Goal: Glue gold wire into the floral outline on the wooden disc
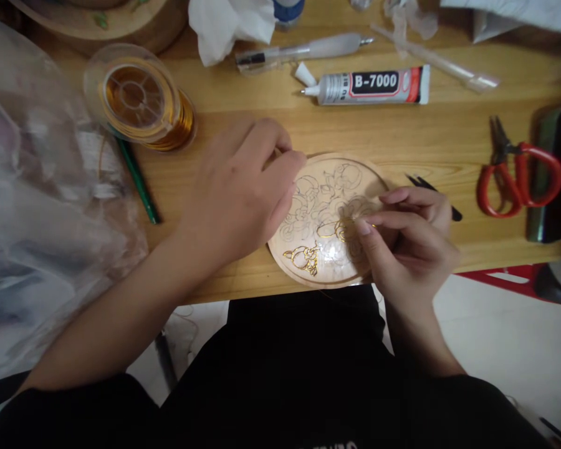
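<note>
A round wooden disc [303,212] with a drawn pattern lies at the table's front edge. Gold wire outlines [303,259] sit on its lower left part. My left hand [257,181] rests over the disc's upper left rim, fingers bent and pressed together; whatever they may hold is hidden. Above the right side of the disc, my right hand [409,240] pinches a thin piece of gold wire [341,230] between thumb and forefinger. That wire is bent into loops over the drawing.
Behind the disc lie a B-7000 glue tube [374,85], a pen [308,50] and a white tissue [229,25]. A wire spool [140,100] and a green pen [138,181] are left. Black tweezers [432,190] and red-handled pliers [518,174] are right.
</note>
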`<state>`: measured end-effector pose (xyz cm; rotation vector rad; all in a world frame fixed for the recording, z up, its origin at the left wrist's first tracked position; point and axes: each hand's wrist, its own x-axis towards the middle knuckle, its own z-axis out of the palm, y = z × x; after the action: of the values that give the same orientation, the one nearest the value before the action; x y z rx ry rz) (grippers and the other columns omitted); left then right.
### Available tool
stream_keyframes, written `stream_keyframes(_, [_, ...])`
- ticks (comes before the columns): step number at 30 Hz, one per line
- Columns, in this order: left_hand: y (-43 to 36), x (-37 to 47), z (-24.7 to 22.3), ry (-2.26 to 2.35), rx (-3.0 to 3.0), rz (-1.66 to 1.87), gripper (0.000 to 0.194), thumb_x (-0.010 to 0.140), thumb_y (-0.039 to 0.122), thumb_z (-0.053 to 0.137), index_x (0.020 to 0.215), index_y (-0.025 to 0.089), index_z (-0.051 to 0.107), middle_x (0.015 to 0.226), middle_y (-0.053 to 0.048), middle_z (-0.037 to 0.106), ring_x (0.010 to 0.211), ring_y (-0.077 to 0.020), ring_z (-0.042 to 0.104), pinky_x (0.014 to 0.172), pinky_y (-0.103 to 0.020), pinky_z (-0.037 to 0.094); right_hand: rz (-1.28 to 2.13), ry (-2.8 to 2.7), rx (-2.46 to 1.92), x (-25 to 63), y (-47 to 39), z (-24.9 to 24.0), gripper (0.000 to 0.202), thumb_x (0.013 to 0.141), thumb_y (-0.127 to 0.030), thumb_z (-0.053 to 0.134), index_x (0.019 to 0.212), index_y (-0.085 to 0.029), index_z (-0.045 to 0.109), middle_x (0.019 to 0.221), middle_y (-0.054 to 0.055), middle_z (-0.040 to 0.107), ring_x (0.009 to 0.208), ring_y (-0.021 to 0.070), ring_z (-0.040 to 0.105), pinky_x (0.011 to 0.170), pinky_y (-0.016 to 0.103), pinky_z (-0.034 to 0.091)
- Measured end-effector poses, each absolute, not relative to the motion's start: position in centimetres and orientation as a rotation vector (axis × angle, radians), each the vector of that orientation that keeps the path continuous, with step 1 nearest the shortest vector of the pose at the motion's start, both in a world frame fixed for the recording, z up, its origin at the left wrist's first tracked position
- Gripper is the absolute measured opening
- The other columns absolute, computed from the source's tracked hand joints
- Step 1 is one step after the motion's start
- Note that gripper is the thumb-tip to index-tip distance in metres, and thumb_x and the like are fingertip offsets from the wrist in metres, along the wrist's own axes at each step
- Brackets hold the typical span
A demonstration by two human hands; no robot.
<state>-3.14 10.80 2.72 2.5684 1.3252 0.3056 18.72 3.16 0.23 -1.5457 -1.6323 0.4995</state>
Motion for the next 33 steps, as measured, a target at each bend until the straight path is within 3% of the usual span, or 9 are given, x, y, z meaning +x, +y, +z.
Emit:
stream_keyframes(7, [9.0, -3.1, 5.5, 1.214, 2.887, 0.242, 0.026, 0.097, 0.019, 0.041, 0.09, 0.02, 0.067, 0.104, -0.006, 0.069, 0.097, -0.0274, 0.063, 0.079, -0.042, 0.048, 0.496, -1.64, -1.53, 18.7, 3.2, 0.2, 0.006, 0.084, -0.023, 0.072, 0.086, -0.027, 0.068, 0.106, 0.005, 0.058, 0.107, 0.024, 0.058, 0.092, 0.05, 0.05])
stream_keyframes(11, [7.2, -3.1, 6.8, 1.153, 2.897, 0.227, 0.021, 0.093, 0.018, 0.047, 0.085, 0.021, 0.067, 0.1, -0.007, 0.071, 0.093, -0.0273, 0.066, 0.075, -0.042, 0.05, 0.514, -1.627, -1.506, 18.7, 3.2, 0.3, 0.006, 0.084, -0.022, 0.072, 0.087, -0.026, 0.068, 0.106, 0.006, 0.058, 0.107, 0.0237, 0.058, 0.092, 0.049, 0.051])
stream_keyframes(23, [2.8, -1.9, 4.4, 1.298, 2.69, 0.499, 0.019, 0.088, 0.014, 0.063, 0.103, 0.025, 0.07, 0.114, -0.006, 0.073, 0.106, -0.0263, 0.069, 0.086, -0.045, 0.059, 0.532, -1.592, -1.513, 18.5, 3.3, 0.4, 0.006, 0.084, -0.024, 0.072, 0.087, -0.028, 0.069, 0.105, 0.004, 0.059, 0.108, 0.0233, 0.058, 0.094, 0.049, 0.05])
stream_keyframes(29, [1.0, -1.1, 2.5, 1.459, 2.422, 0.625, 0.037, 0.086, 0.017, 0.066, 0.122, 0.025, 0.063, 0.128, -0.011, 0.064, 0.121, -0.0327, 0.058, 0.096, -0.053, 0.054, 0.513, -1.624, -1.521, 18.6, 3.3, 0.4, 0.004, 0.085, -0.025, 0.071, 0.088, -0.027, 0.069, 0.105, 0.005, 0.058, 0.109, 0.0228, 0.059, 0.093, 0.047, 0.053])
stream_keyframes(33, [0.7, -1.0, 1.6, 1.49, 2.397, 0.641, 0.041, 0.09, 0.03, 0.064, 0.129, 0.024, 0.059, 0.135, -0.016, 0.057, 0.13, -0.0366, 0.049, 0.102, -0.056, 0.048, 0.528, -1.625, -1.492, 18.6, 3.4, 0.4, 0.007, 0.084, -0.022, 0.071, 0.088, -0.027, 0.069, 0.106, 0.004, 0.056, 0.108, 0.0227, 0.058, 0.094, 0.048, 0.051])
